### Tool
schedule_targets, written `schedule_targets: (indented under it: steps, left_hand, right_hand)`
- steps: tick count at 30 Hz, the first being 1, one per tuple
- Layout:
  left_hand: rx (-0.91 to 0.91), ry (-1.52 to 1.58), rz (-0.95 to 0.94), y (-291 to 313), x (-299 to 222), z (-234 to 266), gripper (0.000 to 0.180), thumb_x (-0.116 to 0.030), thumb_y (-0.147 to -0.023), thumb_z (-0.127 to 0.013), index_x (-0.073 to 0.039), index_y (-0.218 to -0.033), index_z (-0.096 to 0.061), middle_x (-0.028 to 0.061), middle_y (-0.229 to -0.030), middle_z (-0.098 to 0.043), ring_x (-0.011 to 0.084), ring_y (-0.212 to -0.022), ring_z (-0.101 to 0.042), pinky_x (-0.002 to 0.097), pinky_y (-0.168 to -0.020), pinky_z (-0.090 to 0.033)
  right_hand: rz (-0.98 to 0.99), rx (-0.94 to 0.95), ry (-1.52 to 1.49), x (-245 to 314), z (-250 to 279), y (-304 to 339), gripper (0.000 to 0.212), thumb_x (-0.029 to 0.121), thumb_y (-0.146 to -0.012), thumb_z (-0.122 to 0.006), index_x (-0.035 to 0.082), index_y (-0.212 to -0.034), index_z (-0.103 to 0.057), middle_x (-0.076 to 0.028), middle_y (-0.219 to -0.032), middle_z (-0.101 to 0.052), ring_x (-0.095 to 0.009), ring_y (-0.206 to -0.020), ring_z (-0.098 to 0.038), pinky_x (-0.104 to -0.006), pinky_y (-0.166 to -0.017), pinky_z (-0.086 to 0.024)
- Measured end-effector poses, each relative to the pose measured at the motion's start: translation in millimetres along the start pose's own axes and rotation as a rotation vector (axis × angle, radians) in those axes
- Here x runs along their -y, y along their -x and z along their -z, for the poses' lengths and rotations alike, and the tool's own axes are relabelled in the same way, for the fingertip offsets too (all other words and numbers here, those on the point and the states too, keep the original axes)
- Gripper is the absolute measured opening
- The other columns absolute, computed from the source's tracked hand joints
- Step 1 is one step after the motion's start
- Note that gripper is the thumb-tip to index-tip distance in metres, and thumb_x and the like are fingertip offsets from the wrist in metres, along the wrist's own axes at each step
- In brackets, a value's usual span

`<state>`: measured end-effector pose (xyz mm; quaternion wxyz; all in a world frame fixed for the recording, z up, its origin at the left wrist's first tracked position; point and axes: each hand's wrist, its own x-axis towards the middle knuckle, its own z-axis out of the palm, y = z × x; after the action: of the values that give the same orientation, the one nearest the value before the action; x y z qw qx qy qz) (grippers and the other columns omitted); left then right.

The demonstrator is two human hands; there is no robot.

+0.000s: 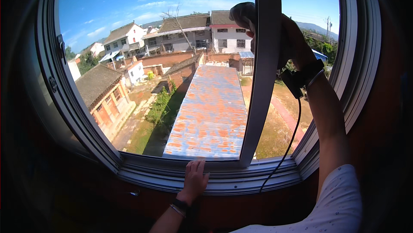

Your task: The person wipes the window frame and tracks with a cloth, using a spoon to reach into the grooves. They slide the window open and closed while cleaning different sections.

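Note:
My right arm reaches out through the gap at the right of a sliding window sash [267, 69]. Behind the sash's upright bar, my right hand [289, 45] is partly hidden and bunched around a grey cloth [243, 14]. The cloth shows through the glass, high up beside the bar, on the outer side of the pane. Low in the middle, my left hand [196, 178] rests with outstretched fingers on the bottom rail [159, 162] of the sash. Nothing shows in that hand.
Metal tracks [241, 186] run along the sill. A black cable [284, 155] hangs from a black device [292, 83] on my right wrist. At the left of the frame is a latch [61, 45]. Outside and below lies a rusty metal roof [206, 116], with houses beyond.

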<state>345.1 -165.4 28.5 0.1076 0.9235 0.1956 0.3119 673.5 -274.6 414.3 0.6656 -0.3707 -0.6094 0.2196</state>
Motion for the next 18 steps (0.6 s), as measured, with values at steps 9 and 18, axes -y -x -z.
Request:
schedule_targets:
  steps: [9,18]
  left_hand:
    - [0.066,-0.071,-0.011,-2.6,-5.7,3.6,0.060,-0.014,-0.074,-0.073,0.002,-0.128,-0.051,0.0193,-0.123,-0.048,0.0382,-0.119,-0.044,0.0457,-0.104,-0.038]
    - [0.243,-0.267,-0.007,4.1,-10.5,2.6,0.077,-0.026,-0.072,-0.074,0.004,-0.135,-0.042,0.0189,-0.132,-0.039,0.0357,-0.129,-0.035,0.0422,-0.110,-0.034]
  right_hand:
    - [-0.512,0.519,-0.107,-97.9,-20.5,42.8,0.046,0.043,-0.098,-0.051,0.002,-0.118,-0.060,-0.009,-0.105,-0.067,-0.015,-0.093,-0.066,-0.0305,-0.084,-0.054]
    - [-0.752,0.700,0.142,-125.5,-34.3,22.6,0.046,0.043,-0.099,-0.047,0.003,-0.118,-0.060,-0.010,-0.111,-0.066,-0.017,-0.098,-0.065,-0.0327,-0.092,-0.050]
